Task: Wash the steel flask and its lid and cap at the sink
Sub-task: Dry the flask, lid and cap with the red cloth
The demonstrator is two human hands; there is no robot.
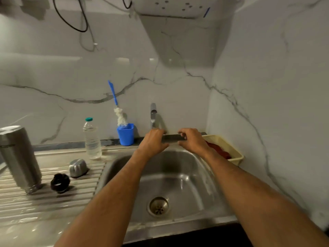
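Both hands, the left hand [154, 139] and right hand [191, 139], pinch a flat dark bar [172, 138] over the steel sink [178, 175] (inverted tall steel flask [18, 157] drains left).

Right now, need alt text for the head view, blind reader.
Over a steel sink, a person's left hand and right hand hold the ends of a dark flat object below the tap. On the draining board to the left stand the steel flask, its black lid and steel cap.
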